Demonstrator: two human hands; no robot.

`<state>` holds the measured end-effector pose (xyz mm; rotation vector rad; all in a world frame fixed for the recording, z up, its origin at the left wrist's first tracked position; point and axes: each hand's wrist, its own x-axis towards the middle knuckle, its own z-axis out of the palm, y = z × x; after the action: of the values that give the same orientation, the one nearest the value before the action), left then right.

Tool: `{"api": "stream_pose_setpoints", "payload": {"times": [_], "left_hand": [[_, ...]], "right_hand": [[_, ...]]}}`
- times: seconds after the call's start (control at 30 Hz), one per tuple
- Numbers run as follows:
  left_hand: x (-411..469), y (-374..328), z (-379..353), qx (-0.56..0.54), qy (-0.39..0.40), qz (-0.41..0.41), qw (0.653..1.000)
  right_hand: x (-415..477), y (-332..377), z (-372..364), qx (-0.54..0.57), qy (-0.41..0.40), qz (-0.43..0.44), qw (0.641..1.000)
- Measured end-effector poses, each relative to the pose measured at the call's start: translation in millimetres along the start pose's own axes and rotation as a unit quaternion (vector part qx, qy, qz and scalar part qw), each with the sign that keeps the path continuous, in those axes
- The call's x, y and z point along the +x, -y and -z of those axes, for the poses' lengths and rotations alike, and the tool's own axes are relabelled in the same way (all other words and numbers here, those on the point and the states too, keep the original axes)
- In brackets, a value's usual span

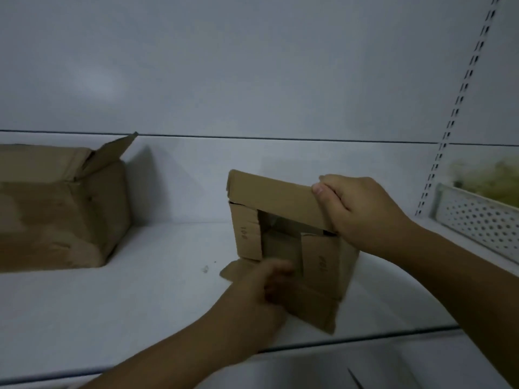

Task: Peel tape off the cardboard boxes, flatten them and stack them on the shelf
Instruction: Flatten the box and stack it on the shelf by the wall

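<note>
My right hand (362, 211) clamps the top flap of the small box (280, 197); box stands on the shelf (140, 299), open side toward me; left hand (261, 296) at its lower flap, blurred, can't tell its grip; bigger box (56, 214) well apart, left.

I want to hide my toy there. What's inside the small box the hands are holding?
Through the opening of the small box only bare cardboard walls show. Its flaps, the left hand and the right hand cover the rest.

Two boxes (61, 214) (275, 192), two hands (264, 293) (356, 209), one basket (477, 223)
</note>
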<state>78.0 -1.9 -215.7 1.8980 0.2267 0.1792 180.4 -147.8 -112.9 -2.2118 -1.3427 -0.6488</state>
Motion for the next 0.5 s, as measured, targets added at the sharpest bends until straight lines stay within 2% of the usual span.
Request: {"api": "stream_pose_setpoints", "payload": {"times": [0.07, 0.13, 0.17, 0.23, 0.33, 0.4, 0.47, 0.5], "left_hand": [[-0.9, -14.3, -4.0, -0.103, 0.012, -0.005, 0.995], [-2.9, -13.2, -6.6, -0.123, 0.035, -0.052, 0.991], [-4.6, -13.4, -8.5, -0.096, 0.037, -0.076, 0.992], [-13.8, -17.0, -9.7, 0.013, 0.024, -0.152, 0.988], [-36.6, -19.5, -5.1, 0.085, 0.123, -0.284, 0.947], [-39.9, -17.6, 10.1, 0.253, 0.074, -0.331, 0.906], [-35.6, -18.7, 30.1, 0.421, -0.016, -0.313, 0.851], [-31.7, -15.5, 39.4, 0.500, -0.038, -0.299, 0.812]], "right_hand": [[-1.4, 3.8, -5.5, -0.005, -0.012, -0.003, 1.000], [-0.1, 5.7, -6.8, 0.002, -0.022, -0.013, 1.000], [1.2, 5.5, -6.8, 0.008, -0.027, -0.018, 0.999], [2.8, 4.4, -7.9, 0.025, -0.037, -0.026, 0.999], [-0.7, 8.4, -17.4, 0.051, -0.034, -0.016, 0.998], [-3.7, 14.8, -29.0, 0.065, -0.012, -0.001, 0.998], [-2.4, 18.8, -37.4, 0.063, 0.000, 0.005, 0.998], [-0.1, 19.9, -40.0, 0.063, 0.003, 0.008, 0.998]]}}
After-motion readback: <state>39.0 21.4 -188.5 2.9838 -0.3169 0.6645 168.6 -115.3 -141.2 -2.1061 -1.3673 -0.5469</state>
